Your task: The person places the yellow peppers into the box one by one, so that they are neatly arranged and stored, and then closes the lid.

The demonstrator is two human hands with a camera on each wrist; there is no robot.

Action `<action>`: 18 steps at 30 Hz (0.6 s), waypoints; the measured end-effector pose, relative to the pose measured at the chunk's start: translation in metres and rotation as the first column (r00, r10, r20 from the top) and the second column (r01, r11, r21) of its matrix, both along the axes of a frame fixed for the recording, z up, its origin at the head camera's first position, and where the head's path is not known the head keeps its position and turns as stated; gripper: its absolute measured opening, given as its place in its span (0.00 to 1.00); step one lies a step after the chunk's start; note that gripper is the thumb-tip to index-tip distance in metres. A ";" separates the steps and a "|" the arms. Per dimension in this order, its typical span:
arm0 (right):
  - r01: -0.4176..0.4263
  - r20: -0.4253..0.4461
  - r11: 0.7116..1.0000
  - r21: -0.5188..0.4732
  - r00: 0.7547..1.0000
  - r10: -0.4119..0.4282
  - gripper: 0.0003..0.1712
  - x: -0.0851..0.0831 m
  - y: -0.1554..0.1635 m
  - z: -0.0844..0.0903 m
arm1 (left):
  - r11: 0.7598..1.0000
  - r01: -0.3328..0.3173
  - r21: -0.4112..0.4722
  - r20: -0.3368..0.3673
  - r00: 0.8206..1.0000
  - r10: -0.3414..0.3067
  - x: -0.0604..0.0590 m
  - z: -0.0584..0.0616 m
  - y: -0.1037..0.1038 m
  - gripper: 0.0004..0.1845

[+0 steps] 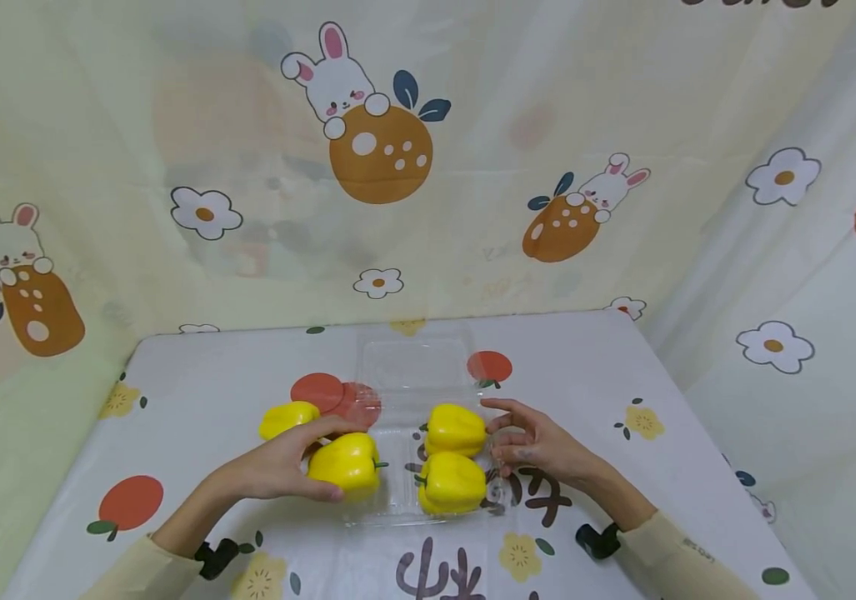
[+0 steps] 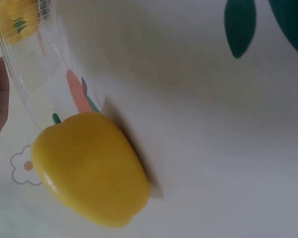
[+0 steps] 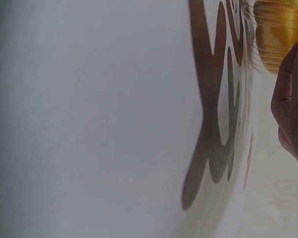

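Dark brush-style characters are printed on the tablecloth (image 1: 698, 467) near my right hand (image 1: 540, 446), partly covered; I cannot read them.

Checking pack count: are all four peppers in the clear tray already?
No. Two peppers sit in the tray; the left hand grips a third, and a fourth lies on the table beside it.

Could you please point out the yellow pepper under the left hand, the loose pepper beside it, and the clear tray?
held yellow pepper (image 1: 345, 463), head view, its top side
loose yellow pepper (image 1: 287, 417), head view, its middle
clear plastic tray (image 1: 412, 367), head view, its open lid
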State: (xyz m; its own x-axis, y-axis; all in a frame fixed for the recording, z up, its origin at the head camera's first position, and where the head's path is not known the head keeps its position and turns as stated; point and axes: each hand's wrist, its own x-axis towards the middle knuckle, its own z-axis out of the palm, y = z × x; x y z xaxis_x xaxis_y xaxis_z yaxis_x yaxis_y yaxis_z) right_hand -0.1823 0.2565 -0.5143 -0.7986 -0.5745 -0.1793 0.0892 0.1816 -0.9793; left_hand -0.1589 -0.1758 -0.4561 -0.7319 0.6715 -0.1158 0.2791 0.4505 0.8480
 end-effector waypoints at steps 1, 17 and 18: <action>0.000 -0.001 1.000 0.002 1.000 0.000 0.49 0.000 0.000 0.000 | 1.000 -0.001 -0.004 0.002 1.000 0.001 0.000 0.000 0.000 0.39; 0.002 -0.001 1.000 0.014 1.000 -0.002 0.49 0.000 -0.001 0.001 | 1.000 0.020 0.003 -0.006 1.000 -0.020 -0.002 0.001 0.012 0.39; 0.003 0.001 1.000 0.016 1.000 -0.003 0.49 0.000 -0.002 0.001 | 1.000 0.022 0.003 -0.006 1.000 -0.022 -0.002 0.001 0.012 0.39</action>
